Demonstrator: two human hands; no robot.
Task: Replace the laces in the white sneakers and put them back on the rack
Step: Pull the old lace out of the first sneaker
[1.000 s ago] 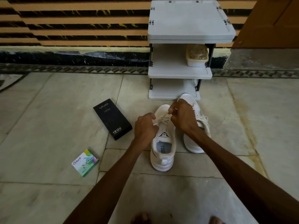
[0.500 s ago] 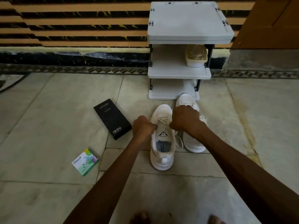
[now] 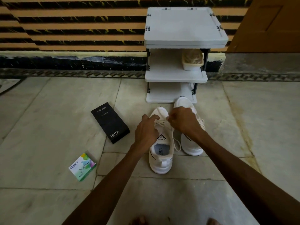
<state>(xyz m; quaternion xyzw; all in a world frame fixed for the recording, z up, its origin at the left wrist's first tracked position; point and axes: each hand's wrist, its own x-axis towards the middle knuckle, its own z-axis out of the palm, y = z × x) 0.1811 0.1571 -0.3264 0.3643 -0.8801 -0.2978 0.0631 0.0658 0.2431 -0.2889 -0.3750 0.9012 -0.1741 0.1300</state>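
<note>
Sneaker (image 3: 160, 161) lies straight ahead, toe toward the rack (image 3: 185, 26) — our right hand (image 3: 182, 121) pinches its lace (image 3: 161, 123), left hand (image 3: 145, 130) alongside touches it, grip unclear.

We see smooth, faintly glossy stone floor tiles (image 3: 48, 127). The sneakers (image 3: 160, 164) look like matt cloth. The rack (image 3: 185, 25) looks like matt plastic.
</note>
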